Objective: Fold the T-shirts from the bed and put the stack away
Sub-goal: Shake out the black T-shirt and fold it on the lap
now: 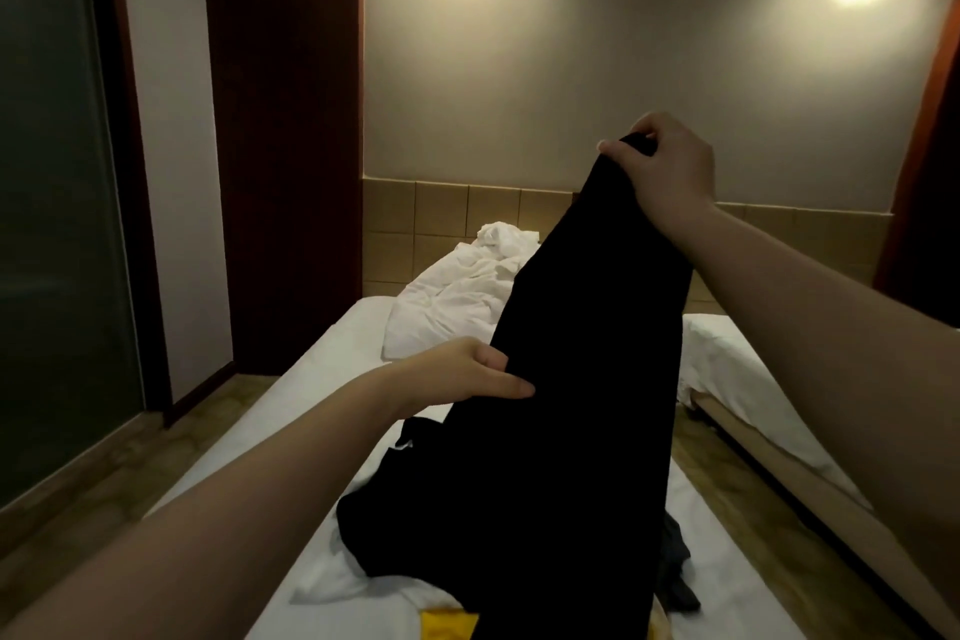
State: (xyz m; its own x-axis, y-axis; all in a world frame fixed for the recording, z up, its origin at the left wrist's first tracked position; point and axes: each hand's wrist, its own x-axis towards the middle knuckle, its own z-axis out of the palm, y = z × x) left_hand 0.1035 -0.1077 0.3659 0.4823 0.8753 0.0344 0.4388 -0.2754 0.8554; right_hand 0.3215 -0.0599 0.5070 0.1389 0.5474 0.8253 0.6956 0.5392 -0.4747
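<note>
Now your right hand [660, 172] pinches the black T-shirt [571, 379] high at centre frame, your left hand [467, 374] gripping its edge; shake it flat over the bed [332, 353] before folding.

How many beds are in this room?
2. The near bed runs down the middle, with clothes and rumpled white bedding on it. The second bed stands to its right, across a strip of floor. Others may be out of view.
</note>
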